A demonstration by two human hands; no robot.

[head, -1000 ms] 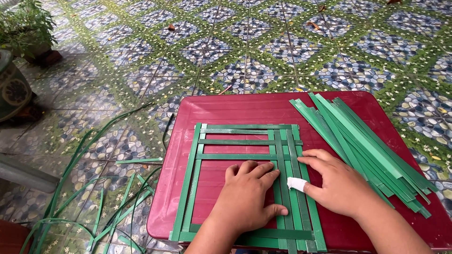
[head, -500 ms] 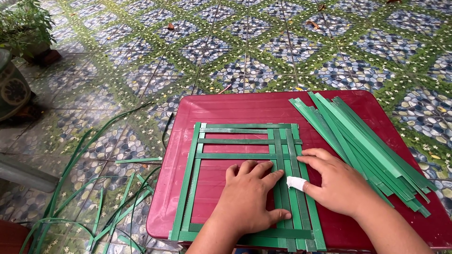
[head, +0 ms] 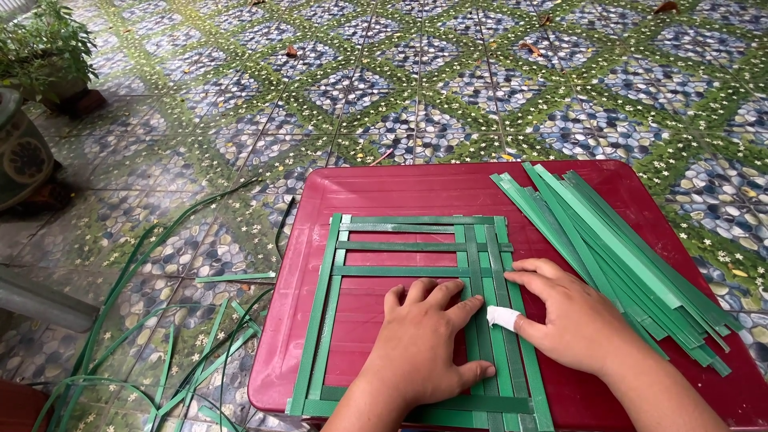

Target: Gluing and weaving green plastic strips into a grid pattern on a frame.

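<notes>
Both hands press flat, fingers spread, on a green strip lattice [head: 416, 312] near the red tabletop's [head: 400, 188] front edge: left hand [head: 420, 344], bandaged right hand [head: 572, 320]; loose strips [head: 624, 256] right.

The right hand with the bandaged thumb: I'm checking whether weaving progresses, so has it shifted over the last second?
No. The right hand rests flat on the same upright green strips, beside the loose pile.
</notes>
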